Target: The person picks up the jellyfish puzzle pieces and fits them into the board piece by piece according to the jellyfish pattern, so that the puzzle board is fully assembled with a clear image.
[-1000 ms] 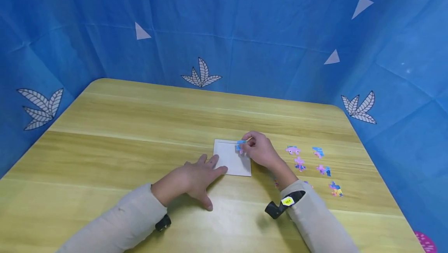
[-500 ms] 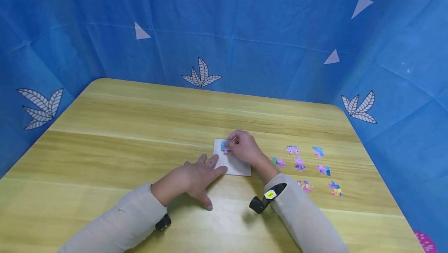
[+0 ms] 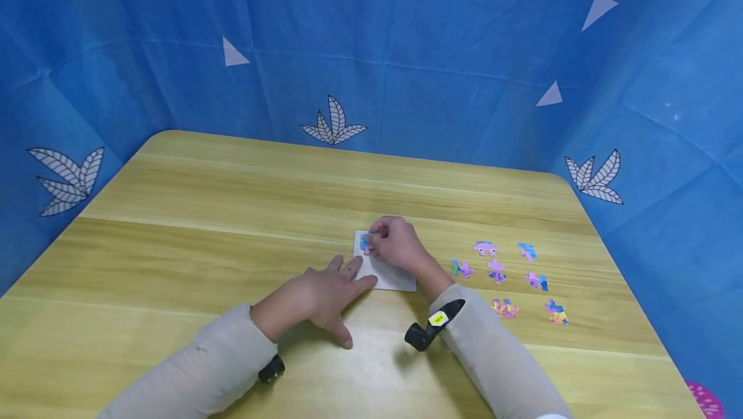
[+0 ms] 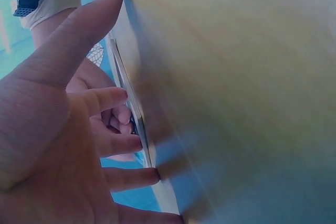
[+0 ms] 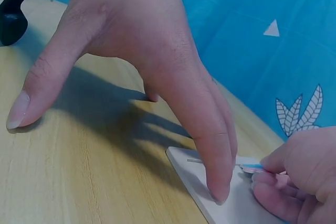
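A white puzzle board (image 3: 390, 275) with a shallow raised border lies on the wooden table. Between thumb and fingers, my right hand (image 3: 397, 245) pinches a blue and pink jigsaw piece (image 3: 364, 243) over the board's far left corner. The piece (image 5: 253, 168) appears low over the board in the right wrist view, partly covered by the fingers. My left hand (image 3: 327, 293) is spread, with fingertips on the board's left side and the thumb out on the table. In the left wrist view the fingers of that hand (image 4: 63, 129) reach down to the board's edge.
Right of the board, several loose jigsaw pieces lie in loose rows, among them a pink one with eyes (image 3: 485, 248), a blue-pink corner (image 3: 527, 251) and a yellow-blue one (image 3: 556, 312). A blue patterned curtain (image 3: 383, 51) stands behind the table (image 3: 232, 180).
My right hand has carried the jigsaw piece leftward across the board, from its far right corner to its far left corner. The left hand has stayed in place.
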Tool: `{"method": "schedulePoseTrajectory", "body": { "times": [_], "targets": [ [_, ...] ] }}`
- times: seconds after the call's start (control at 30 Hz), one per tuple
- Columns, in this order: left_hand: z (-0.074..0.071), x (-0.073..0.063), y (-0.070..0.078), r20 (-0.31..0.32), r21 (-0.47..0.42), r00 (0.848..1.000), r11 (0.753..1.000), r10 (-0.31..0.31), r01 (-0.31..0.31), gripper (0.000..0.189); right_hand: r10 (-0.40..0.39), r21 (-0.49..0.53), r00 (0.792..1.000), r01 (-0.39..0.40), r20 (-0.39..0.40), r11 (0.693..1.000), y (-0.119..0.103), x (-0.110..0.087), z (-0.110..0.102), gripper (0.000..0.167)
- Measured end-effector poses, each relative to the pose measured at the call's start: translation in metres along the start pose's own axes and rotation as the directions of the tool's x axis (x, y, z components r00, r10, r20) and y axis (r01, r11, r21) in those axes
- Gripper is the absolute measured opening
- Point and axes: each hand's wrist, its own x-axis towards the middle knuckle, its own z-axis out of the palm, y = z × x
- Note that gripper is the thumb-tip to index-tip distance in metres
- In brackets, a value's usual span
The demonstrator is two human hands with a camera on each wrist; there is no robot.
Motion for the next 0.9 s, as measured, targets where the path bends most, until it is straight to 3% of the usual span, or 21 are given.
{"method": "schedulePoseTrajectory", "body": {
  "times": [0.33,0.7,0.9],
  "targets": [
    [0.001,0.000,0.000,-0.005,0.008,1.000,1.000,0.003,-0.003,0.104,0.022,-0.024,1.000,-0.022,-0.010,0.999,-0.001,0.003,0.001,0.014],
    [-0.001,-0.001,0.000,0.011,-0.006,1.000,1.000,-0.004,0.004,0.105,0.171,0.080,0.985,-0.173,0.028,0.982,-0.004,0.013,-0.003,0.024],
    [-0.002,-0.001,-0.001,0.018,-0.011,1.000,1.000,-0.002,0.002,0.105,0.193,0.001,0.981,-0.193,0.024,0.981,-0.009,0.015,-0.005,0.024]
  ]
}}
